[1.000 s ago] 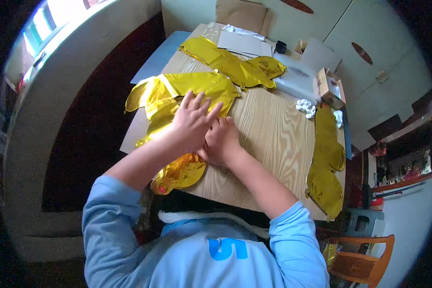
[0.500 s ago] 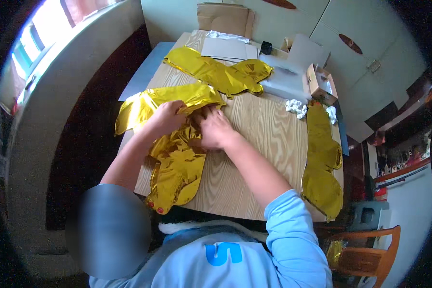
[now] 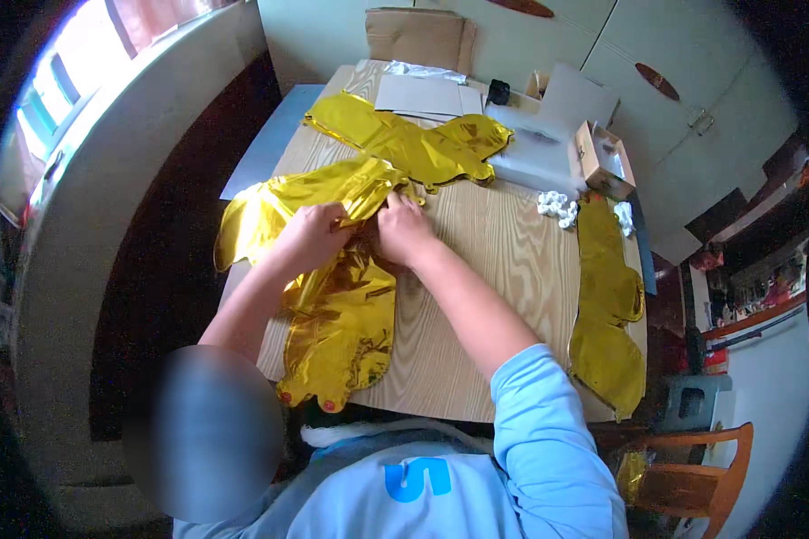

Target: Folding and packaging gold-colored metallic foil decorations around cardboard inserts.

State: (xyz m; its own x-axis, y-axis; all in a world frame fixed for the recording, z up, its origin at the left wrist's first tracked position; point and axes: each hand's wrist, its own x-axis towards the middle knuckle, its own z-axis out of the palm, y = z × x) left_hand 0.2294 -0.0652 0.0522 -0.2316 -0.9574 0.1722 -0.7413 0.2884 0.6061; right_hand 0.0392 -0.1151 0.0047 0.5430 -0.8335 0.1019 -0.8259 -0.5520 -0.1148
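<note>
Crumpled gold foil balloons point(image 3: 283, 198) lie at the table's left side, with one piece point(image 3: 342, 337) hanging down toward the front edge and small red dots at its end. I cannot tell whether these two parts are one balloon. My left hand point(image 3: 315, 238) is closed on the upper foil, fingers curled into its fold. Close beside it, my right hand point(image 3: 404, 229) pinches the foil near its right end; its fingertips are partly hidden. Another flat gold balloon point(image 3: 404, 144) lies just beyond, touching or nearly touching the held foil.
A further gold balloon point(image 3: 607, 296) lies along the right edge of the wooden table point(image 3: 494, 278). White crumpled bits point(image 3: 557, 208), a small wooden box point(image 3: 604, 160), clear plastic packaging point(image 3: 530, 153) and grey card sheets point(image 3: 427, 95) sit toward the back. A wooden chair point(image 3: 683, 481) stands at right.
My right hand has gone from lying spread on the foil to pinching it. My left hand has come slightly lower, and the front foil piece has swung right and flattened out.
</note>
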